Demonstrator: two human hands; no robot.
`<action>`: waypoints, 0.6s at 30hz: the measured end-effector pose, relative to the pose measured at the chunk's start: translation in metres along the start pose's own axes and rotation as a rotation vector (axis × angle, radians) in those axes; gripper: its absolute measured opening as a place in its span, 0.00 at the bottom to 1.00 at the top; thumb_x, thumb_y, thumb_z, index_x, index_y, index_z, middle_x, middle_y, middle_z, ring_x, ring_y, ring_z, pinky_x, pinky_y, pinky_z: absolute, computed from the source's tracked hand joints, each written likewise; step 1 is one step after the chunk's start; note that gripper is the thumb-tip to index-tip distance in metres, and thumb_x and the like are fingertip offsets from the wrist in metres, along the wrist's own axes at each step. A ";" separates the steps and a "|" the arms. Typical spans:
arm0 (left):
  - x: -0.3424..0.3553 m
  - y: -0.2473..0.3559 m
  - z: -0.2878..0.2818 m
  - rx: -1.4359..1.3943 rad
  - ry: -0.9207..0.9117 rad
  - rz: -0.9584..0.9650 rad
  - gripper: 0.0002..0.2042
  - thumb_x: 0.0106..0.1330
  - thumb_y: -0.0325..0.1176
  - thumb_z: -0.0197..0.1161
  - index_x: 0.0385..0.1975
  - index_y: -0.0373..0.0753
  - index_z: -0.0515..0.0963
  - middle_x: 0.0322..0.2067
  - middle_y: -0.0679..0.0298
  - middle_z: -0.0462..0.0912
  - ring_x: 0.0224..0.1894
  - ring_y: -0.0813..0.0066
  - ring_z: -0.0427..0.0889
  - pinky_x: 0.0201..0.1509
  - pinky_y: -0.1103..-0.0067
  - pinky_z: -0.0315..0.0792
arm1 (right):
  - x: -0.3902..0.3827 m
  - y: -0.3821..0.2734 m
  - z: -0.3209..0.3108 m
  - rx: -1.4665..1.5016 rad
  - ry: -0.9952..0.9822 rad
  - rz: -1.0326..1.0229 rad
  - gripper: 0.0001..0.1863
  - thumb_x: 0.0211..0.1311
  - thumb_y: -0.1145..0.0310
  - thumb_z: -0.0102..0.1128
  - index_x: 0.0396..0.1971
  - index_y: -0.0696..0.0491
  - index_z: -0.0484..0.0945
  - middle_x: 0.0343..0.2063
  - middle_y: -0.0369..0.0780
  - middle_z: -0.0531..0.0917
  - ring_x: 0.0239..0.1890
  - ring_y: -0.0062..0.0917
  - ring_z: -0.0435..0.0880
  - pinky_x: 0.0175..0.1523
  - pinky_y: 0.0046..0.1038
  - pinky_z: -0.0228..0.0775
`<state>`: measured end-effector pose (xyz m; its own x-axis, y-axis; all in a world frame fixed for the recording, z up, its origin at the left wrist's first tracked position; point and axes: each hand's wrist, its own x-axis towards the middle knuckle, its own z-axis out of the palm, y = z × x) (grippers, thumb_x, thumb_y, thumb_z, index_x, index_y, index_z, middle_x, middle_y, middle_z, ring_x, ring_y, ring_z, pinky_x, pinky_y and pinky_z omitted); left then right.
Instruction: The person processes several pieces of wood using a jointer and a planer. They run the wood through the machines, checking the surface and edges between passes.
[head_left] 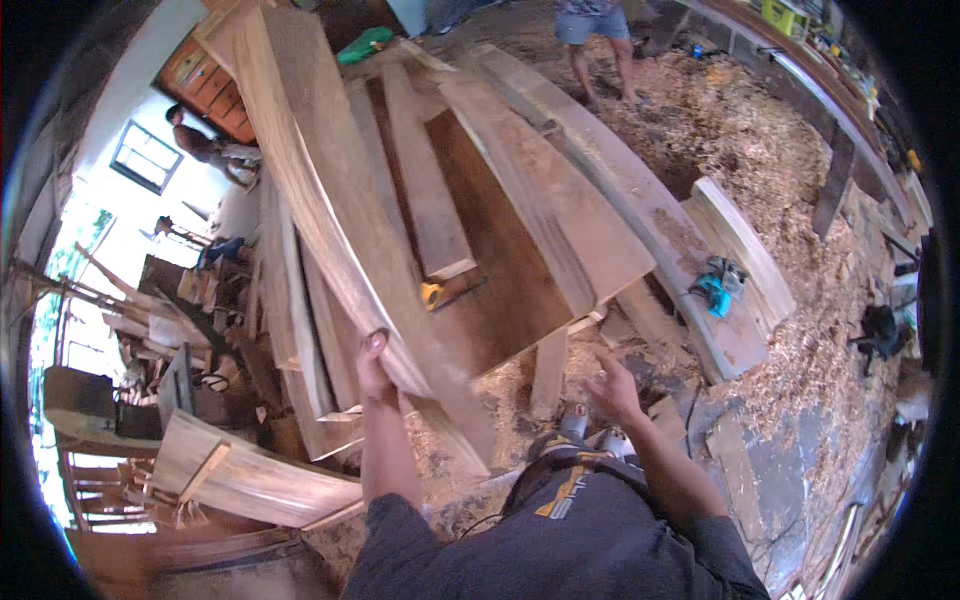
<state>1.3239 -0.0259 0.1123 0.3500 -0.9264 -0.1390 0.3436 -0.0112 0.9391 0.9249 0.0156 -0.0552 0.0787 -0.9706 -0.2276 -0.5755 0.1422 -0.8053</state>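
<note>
My left hand (374, 372) is closed round the near end of a long plank (310, 200), its thumb on top of the wood. That plank slants away to the far left and stands tilted on its edge. Against its right side lies a wide board (345, 150), whose near end is blurred. My right hand (612, 390) hovers beyond my shirt front with its fingers apart, holding nothing. Close to it is the near edge of a wide light board (600, 250). A yellow tape measure (431, 295) rests on the dark brown panel (520, 320) between the boards.
A teal power planer (716, 290) sits on a thick plank at the right. Wood shavings (760, 150) cover the floor there. One person stands at the far end (595, 40); another is at the far left (195, 140). A curved board (240, 470) leans at the lower left.
</note>
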 end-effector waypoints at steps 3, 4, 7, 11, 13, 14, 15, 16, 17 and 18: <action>0.016 0.003 0.015 0.028 -0.044 0.095 0.40 0.58 0.58 0.63 0.65 0.34 0.70 0.52 0.52 0.81 0.54 0.56 0.82 0.59 0.64 0.78 | -0.029 -0.004 0.000 0.118 -0.152 0.129 0.39 0.55 0.58 0.74 0.67 0.55 0.72 0.59 0.53 0.80 0.61 0.47 0.80 0.66 0.42 0.71; 0.023 0.001 0.019 0.003 -0.073 0.126 0.40 0.58 0.59 0.63 0.65 0.35 0.70 0.53 0.53 0.81 0.54 0.56 0.81 0.59 0.63 0.78 | -0.039 -0.003 0.001 0.121 -0.156 0.123 0.39 0.55 0.58 0.74 0.67 0.55 0.72 0.59 0.53 0.80 0.61 0.47 0.80 0.66 0.42 0.71; 0.040 -0.010 0.028 -0.178 -0.180 0.290 0.41 0.59 0.65 0.59 0.66 0.38 0.70 0.56 0.53 0.79 0.57 0.56 0.80 0.60 0.61 0.77 | -0.067 -0.009 -0.003 0.178 -0.223 0.029 0.45 0.53 0.56 0.78 0.70 0.53 0.68 0.60 0.54 0.79 0.63 0.46 0.79 0.68 0.41 0.69; 0.023 -0.029 0.073 -0.466 -0.227 0.304 0.44 0.61 0.72 0.53 0.68 0.42 0.69 0.58 0.55 0.78 0.59 0.55 0.79 0.61 0.59 0.76 | -0.106 -0.025 -0.020 0.023 -0.125 -0.261 0.60 0.45 0.50 0.83 0.75 0.55 0.57 0.69 0.56 0.68 0.72 0.48 0.67 0.74 0.42 0.61; 0.004 -0.043 0.099 -0.531 -0.159 0.270 0.45 0.64 0.75 0.48 0.69 0.43 0.68 0.58 0.56 0.78 0.58 0.54 0.78 0.61 0.59 0.76 | -0.128 -0.013 -0.030 -0.022 -0.132 -0.306 0.74 0.36 0.46 0.87 0.79 0.56 0.46 0.75 0.56 0.58 0.76 0.50 0.58 0.78 0.43 0.54; -0.008 -0.050 0.110 -0.535 -0.172 0.263 0.45 0.64 0.75 0.48 0.69 0.43 0.68 0.58 0.56 0.78 0.58 0.54 0.78 0.61 0.59 0.76 | -0.142 -0.007 -0.039 -0.024 -0.118 -0.300 0.74 0.36 0.46 0.87 0.79 0.56 0.46 0.75 0.56 0.58 0.76 0.50 0.58 0.78 0.43 0.54; -0.023 -0.054 0.118 -0.562 -0.290 0.258 0.44 0.64 0.75 0.47 0.69 0.43 0.68 0.58 0.56 0.78 0.57 0.54 0.79 0.61 0.58 0.75 | -0.159 -0.004 -0.051 -0.032 -0.104 -0.295 0.75 0.35 0.46 0.87 0.79 0.55 0.45 0.74 0.55 0.58 0.76 0.50 0.59 0.78 0.43 0.54; -0.041 -0.060 0.126 -0.576 -0.352 0.252 0.44 0.65 0.75 0.46 0.70 0.43 0.68 0.58 0.57 0.78 0.57 0.55 0.79 0.61 0.58 0.75 | -0.177 0.000 -0.062 -0.041 -0.089 -0.291 0.76 0.34 0.47 0.88 0.79 0.55 0.44 0.74 0.55 0.59 0.76 0.50 0.60 0.78 0.42 0.54; -0.057 -0.065 0.136 -0.589 -0.419 0.247 0.44 0.65 0.75 0.46 0.70 0.44 0.68 0.58 0.57 0.78 0.57 0.55 0.79 0.61 0.58 0.75 | -0.193 0.003 -0.071 0.065 -0.169 -0.204 0.79 0.31 0.47 0.89 0.79 0.56 0.42 0.74 0.54 0.59 0.76 0.48 0.61 0.78 0.42 0.53; -0.082 -0.068 0.152 -0.564 -0.300 0.193 0.43 0.66 0.73 0.46 0.69 0.42 0.68 0.57 0.56 0.78 0.56 0.55 0.79 0.61 0.59 0.75 | -0.212 0.019 -0.081 0.065 -0.152 -0.198 0.79 0.31 0.47 0.89 0.79 0.56 0.42 0.74 0.54 0.59 0.76 0.48 0.61 0.78 0.42 0.53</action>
<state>1.1392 -0.0061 0.1073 0.2213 -0.9575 0.1851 0.7306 0.2885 0.6188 0.8313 0.2079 0.0223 0.3091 -0.9409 -0.1381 -0.4839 -0.0307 -0.8746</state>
